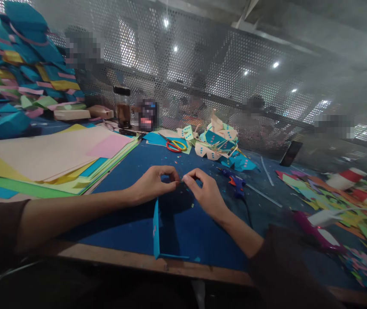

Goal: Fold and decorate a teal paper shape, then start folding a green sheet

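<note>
Above the middle of the blue tabletop (115, 227), my left hand (154, 183) and my right hand (208, 195) meet almost tip to tip. Thumb and forefinger of each are pinched together; anything between them is too small to make out. Just below the left hand, a folded strip of blue paper (156, 231) stands on edge near the table's front, with small pink marks on its side. To the right of my right hand lies a blue glue gun (235, 182) with an orange trigger. Scissors (176, 148) with red and yellow handles rest beyond the hands.
Coloured paper sheets (48, 150) are stacked at left. Folded paper shapes (217, 141) with small squares are heaped at the back. Clear glue sticks (267, 170) lie at right, near a pink-and-white power strip (320, 231) and paper scraps (344, 201). A lidded jar (123, 109) stands behind.
</note>
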### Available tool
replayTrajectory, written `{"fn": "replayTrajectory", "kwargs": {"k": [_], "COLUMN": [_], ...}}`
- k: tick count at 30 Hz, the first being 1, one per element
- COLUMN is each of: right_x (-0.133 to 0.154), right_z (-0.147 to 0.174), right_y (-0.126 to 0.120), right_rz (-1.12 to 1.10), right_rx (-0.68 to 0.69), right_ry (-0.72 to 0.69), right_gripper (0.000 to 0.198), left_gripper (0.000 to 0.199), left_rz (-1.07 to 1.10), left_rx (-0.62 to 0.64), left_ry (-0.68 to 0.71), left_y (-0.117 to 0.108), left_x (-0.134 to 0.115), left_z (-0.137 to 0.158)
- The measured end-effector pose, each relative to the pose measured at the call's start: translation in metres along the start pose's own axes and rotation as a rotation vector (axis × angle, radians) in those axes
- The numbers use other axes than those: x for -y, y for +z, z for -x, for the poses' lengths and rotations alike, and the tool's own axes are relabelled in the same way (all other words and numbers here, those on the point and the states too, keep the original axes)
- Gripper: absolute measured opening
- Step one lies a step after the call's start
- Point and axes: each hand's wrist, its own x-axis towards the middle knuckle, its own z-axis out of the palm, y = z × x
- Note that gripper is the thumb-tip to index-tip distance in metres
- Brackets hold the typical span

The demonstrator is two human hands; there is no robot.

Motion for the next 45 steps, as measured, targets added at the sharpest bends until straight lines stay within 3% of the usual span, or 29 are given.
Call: {"fn": "replayTrajectory", "kwargs": {"k": [4, 11, 45], "right_x": [-0.004, -0.009, -0.007], "right_z": [-0.002, -0.003, 0.002], "right_y": [0.000, 0.001, -0.001], "right_rz": [-0.181, -0.294, -0.038], "right_rx": [0.105, 0.191, 0.169], "right_ry": [0.166, 0.248, 0.072], "right_gripper": [0.020, 0.021, 0.004], "left_gripper": [0.009, 0.010, 0.011], "left_rz": [-0.030, -0.051, -0.034], "left_rx": [0.004, 0.008, 0.063], "left_ry": [0.009, 0.019, -0.072], "left_y": [0.000, 0.000, -0.003], "left_x": [0.000, 0.004, 0.005], "left_z": [0.001, 0.000, 0.002]}}
